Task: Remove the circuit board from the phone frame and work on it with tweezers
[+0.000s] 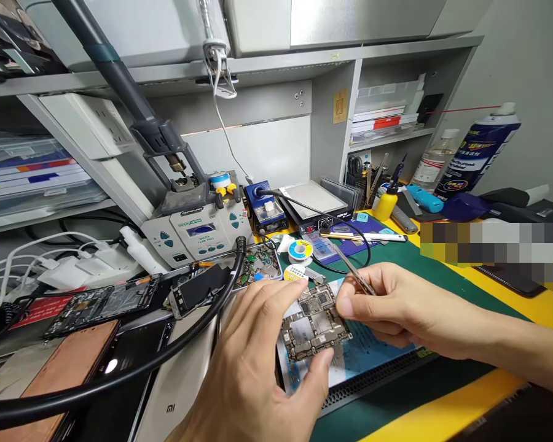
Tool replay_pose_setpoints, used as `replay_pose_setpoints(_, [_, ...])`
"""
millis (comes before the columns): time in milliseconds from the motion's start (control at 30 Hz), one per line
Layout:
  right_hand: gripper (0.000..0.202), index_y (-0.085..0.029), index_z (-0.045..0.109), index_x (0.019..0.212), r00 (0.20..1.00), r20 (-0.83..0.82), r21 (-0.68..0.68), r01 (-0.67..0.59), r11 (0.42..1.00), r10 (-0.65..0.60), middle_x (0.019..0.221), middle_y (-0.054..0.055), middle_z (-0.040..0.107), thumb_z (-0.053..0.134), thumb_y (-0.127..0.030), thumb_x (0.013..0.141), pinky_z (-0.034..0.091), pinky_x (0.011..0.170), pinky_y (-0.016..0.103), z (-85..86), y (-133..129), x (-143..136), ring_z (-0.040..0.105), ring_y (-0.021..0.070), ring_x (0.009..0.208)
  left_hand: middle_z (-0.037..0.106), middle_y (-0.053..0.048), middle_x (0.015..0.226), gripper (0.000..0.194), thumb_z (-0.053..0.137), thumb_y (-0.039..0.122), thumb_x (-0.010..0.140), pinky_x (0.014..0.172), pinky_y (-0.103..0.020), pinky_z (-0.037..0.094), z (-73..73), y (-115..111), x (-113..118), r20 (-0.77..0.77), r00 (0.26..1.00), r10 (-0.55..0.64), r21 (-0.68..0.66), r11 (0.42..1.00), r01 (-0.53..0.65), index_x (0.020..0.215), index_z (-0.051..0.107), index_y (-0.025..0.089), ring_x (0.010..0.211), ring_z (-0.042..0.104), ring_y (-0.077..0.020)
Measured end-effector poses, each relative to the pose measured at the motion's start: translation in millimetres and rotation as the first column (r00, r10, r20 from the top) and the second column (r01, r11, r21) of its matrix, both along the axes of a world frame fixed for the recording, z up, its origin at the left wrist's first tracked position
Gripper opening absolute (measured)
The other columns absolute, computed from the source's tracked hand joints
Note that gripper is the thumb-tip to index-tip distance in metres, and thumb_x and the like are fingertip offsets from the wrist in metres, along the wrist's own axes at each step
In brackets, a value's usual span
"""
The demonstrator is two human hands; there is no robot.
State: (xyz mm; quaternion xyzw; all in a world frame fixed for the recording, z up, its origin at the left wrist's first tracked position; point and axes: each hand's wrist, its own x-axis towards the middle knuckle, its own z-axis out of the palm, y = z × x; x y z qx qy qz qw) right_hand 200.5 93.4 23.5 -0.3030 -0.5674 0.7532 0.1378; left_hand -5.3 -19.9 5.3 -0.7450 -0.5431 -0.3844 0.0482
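A phone circuit board with metal shields and small chips is gripped at its edges by my left hand, thumb at the near edge and fingers at the far edge. My right hand is closed around a pair of metal tweezers, whose tips point up and away to the left. Its thumb and fingertips are at the board's right edge, and whether they press on it is hard to tell. Under the board lies a blue and white sheet on the green mat.
A thick black hose curves across the left side over several phones and a disassembled phone. Behind stand a soldering station, a tray of small boards and a solder spool. A spray can stands back right.
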Motion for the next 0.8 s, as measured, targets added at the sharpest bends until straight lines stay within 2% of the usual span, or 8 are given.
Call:
replay_pose_setpoints(100, [0.038,-0.017,0.061,0.082,0.977,-0.102,0.125,0.2,0.972,-0.188,0.053,-0.011,0.028,0.073,-0.053,0.088,0.015,0.04,0.02,0.2,-1.8,1.5,0.018,0.0052,0.045,0.064,-0.008,0.126,0.056,0.069,0.017,0.083,0.111,-0.039,0.048,1.4,1.5,-2.1,-0.036,0.999,0.021,0.035,0.999,-0.02,0.136,0.051,0.018,0.121,0.059,-0.0212])
replay_pose_setpoints(200, [0.039,-0.019,0.067,0.086,0.915,-0.289,0.208,0.347,0.915,-0.281,0.061,-0.005,0.037,0.06,-0.056,0.095,0.033,0.045,0.023,0.1,-3.7,5.2,0.033,0.0094,0.051,0.064,-0.008,0.122,0.054,0.068,0.017,0.084,0.108,-0.041,0.047,2.4,3.6,-2.0,-0.065,0.998,0.009,0.041,0.999,-0.006,0.135,0.051,0.016,0.117,0.058,-0.0211])
replay_pose_setpoints(300, [0.039,-0.022,0.069,0.086,0.892,-0.325,0.478,0.441,0.76,-0.313,0.08,0.003,0.056,0.052,-0.054,0.101,0.048,0.071,0.031,-3.6,-4.3,10.0,0.054,0.0175,0.077,0.063,-0.009,0.12,0.054,0.068,0.017,0.084,0.103,-0.043,0.049,1.4,3.8,-1.7,-0.07,0.998,-0.004,0.037,0.999,0.007,0.135,0.05,0.016,0.114,0.056,-0.0224])
replay_pose_setpoints(400, [0.037,-0.025,0.068,0.096,0.912,-0.264,0.703,0.404,0.585,-0.314,0.088,0.002,0.056,0.043,-0.051,0.106,0.046,0.073,0.027,-9.3,-3.8,13.1,0.052,0.0167,0.081,0.06,-0.01,0.122,0.057,0.068,0.018,0.083,0.103,-0.046,0.051,-0.3,2.7,-3.1,-0.052,0.999,0.005,0.003,1.0,-0.005,0.137,0.049,0.017,0.116,0.055,-0.0242])
replay_pose_setpoints(500, [0.03,-0.028,0.065,0.103,0.943,-0.203,0.817,0.312,0.485,-0.264,0.084,-0.001,0.057,0.04,-0.043,0.109,0.044,0.061,0.024,-10.9,-3.2,12.1,0.048,0.0134,0.069,0.058,-0.01,0.123,0.059,0.068,0.019,0.084,0.104,-0.047,0.051,-1.2,1.6,-4.8,-0.045,0.999,0.002,-0.027,1.0,-0.003,0.139,0.047,0.017,0.117,0.054,-0.0253])
replay_pose_setpoints(667, [0.024,-0.022,0.061,0.1,0.987,-0.107,0.96,0.134,0.247,-0.12,0.089,0.001,0.065,0.04,-0.028,0.109,0.048,0.07,0.024,-6.5,-0.5,6.0,0.058,0.0144,0.076,0.058,-0.01,0.123,0.057,0.066,0.02,0.085,0.103,-0.048,0.051,-2.0,2.1,-6.2,-0.048,0.999,0.001,-0.026,1.0,-0.002,0.138,0.047,0.018,0.117,0.052,-0.0259])
replay_pose_setpoints(733, [0.025,-0.021,0.059,0.097,0.992,-0.063,0.974,0.085,0.208,-0.11,0.084,0.002,0.064,0.038,-0.026,0.109,0.046,0.067,0.026,-5.7,1.3,4.9,0.055,0.0145,0.071,0.058,-0.01,0.123,0.056,0.066,0.019,0.086,0.103,-0.047,0.05,-2.3,3.1,-6.8,-0.044,0.999,0.003,-0.023,1.0,-0.004,0.139,0.047,0.017,0.118,0.052,-0.0257])
replay_pose_setpoints(800, [0.026,-0.02,0.057,0.092,0.99,-0.007,0.979,0.036,0.202,-0.143,0.078,0.001,0.06,0.038,-0.027,0.108,0.044,0.062,0.027,-5.6,3.0,4.7,0.05,0.0142,0.065,0.058,-0.01,0.124,0.056,0.066,0.019,0.086,0.103,-0.046,0.05,-2.6,3.9,-7.5,-0.043,0.999,0.001,-0.021,1.0,-0.002,0.139,0.047,0.016,0.118,0.051,-0.0253])
